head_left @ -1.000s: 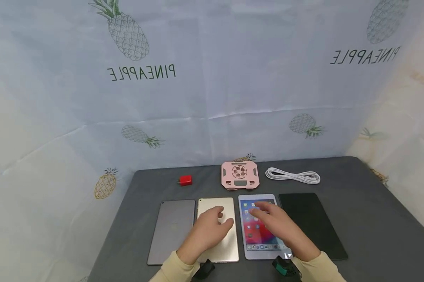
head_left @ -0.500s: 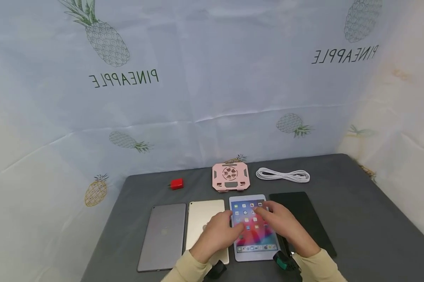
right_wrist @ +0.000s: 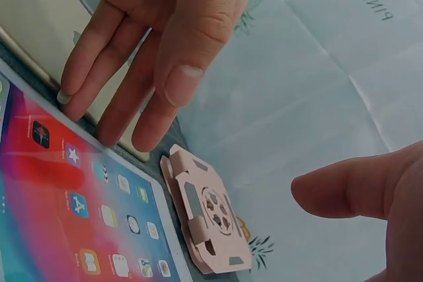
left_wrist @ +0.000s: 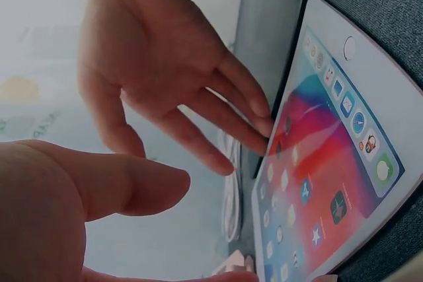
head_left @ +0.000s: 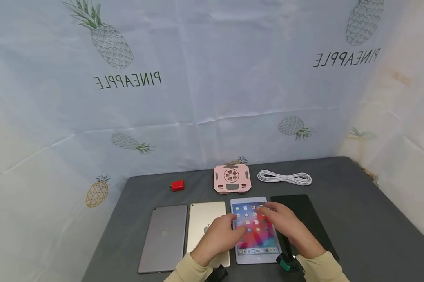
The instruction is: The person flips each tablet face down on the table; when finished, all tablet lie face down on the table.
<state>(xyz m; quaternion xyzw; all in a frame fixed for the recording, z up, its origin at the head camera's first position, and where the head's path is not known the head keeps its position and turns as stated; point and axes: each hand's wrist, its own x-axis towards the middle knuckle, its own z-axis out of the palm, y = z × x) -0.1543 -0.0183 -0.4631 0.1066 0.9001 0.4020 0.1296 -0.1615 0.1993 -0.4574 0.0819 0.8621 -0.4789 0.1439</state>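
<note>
A white-framed tablet lies face up on the dark table, its home screen lit. My left hand is at its left edge, thumb above the screen. At the right edge is my right hand, fingers stretched toward the border. In the left wrist view, the right hand's fingertips come down at the tablet's side. Seen from the right wrist, the left hand's fingers reach the opposite side. Both hands' fingers look loose and extended, with no grip visible; contact underneath is hidden.
A gold tablet and a grey tablet lie face down on the left. To the right lies a black tablet-shaped slab. Behind are a red plug adapter, a pink folding stand and a coiled white cable.
My left hand has moved right from over the gold tablet to the white tablet's left edge. The right hand has moved toward its right edge. The head view has shifted slightly.
</note>
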